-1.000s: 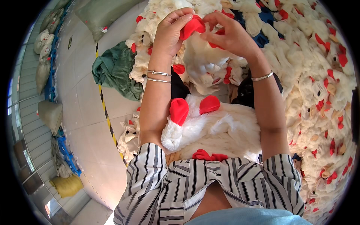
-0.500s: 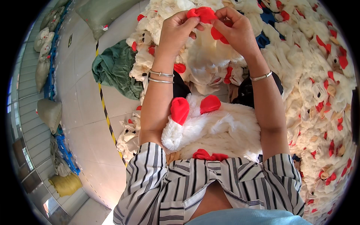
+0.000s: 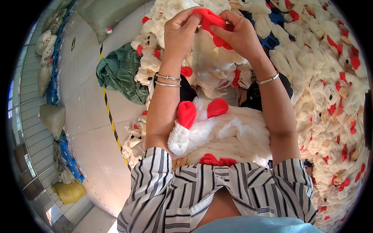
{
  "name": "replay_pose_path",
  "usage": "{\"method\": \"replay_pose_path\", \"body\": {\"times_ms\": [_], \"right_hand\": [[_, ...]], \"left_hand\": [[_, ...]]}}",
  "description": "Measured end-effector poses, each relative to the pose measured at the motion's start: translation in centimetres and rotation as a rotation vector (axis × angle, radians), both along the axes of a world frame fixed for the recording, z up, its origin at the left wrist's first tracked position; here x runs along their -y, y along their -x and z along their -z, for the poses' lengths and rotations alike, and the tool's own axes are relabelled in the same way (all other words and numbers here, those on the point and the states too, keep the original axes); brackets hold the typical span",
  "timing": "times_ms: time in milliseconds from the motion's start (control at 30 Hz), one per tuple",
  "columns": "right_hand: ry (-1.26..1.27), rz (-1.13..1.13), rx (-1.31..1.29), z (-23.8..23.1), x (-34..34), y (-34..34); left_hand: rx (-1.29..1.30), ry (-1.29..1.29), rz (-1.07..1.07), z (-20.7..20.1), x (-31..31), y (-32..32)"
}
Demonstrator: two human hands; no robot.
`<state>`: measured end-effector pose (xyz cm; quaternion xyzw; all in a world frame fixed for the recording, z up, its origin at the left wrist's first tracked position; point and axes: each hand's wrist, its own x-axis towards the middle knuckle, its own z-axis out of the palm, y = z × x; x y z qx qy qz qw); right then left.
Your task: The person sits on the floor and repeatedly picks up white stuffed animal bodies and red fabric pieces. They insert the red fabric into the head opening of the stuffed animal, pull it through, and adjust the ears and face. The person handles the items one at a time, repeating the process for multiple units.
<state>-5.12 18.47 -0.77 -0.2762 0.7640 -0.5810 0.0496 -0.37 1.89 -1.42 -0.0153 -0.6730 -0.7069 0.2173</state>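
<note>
Up at the top centre, my left hand (image 3: 180,33) pinches one side of a red fabric piece (image 3: 211,19). My right hand (image 3: 243,35) grips its other side, thumb laid across the cloth. White fluffy plush (image 3: 211,58) hangs just below the red piece; it looks like an unstuffed toy skin, and the join between them is partly hidden. Across my lap lies another white plush skin (image 3: 233,134) with red end parts (image 3: 186,114), below and between my forearms.
A large heap of white plush skins with red parts (image 3: 318,108) fills the right side and spreads across the top. Left of it sits a green cloth bundle (image 3: 122,73) by yellow-black floor tape (image 3: 111,116). Sacks (image 3: 110,17) and blue pallets (image 3: 70,159) line the left.
The red fabric now looks stretched out longer between my hands, slanting down to the right. My right hand has shifted slightly left and turned; the lap plush stays put.
</note>
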Motion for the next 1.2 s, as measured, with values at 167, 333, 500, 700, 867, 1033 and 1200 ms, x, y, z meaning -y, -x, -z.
{"method": "replay_pose_path", "body": {"times_ms": [167,333,500,700,867,1033,1200], "right_hand": [[-0.004,-0.056,0.024,-0.4,0.1,-0.4],[-0.141,-0.151,0.021,-0.9,-0.8,0.3],[-0.177,-0.129,-0.019,-0.5,-0.8,0.4],[-0.057,0.015,-0.018,-0.5,-0.3,-0.1],[-0.025,0.000,0.048,-0.4,-0.4,0.0],[0.018,-0.012,0.023,0.2,-0.7,0.8],[-0.102,0.019,-0.008,0.8,-0.7,1.4]], "left_hand": [[-0.014,-0.007,-0.083,0.2,-0.3,0.1],[0.005,0.006,-0.082,0.2,-0.7,0.1],[-0.018,-0.077,-0.128,0.0,-0.2,0.3],[0.004,-0.198,-0.027,0.0,0.3,0.8],[0.121,-0.002,0.028,0.2,0.4,0.3],[0.171,-0.116,-0.020,0.0,1.2,0.2],[0.086,-0.202,-0.034,0.1,0.7,0.2]]}}
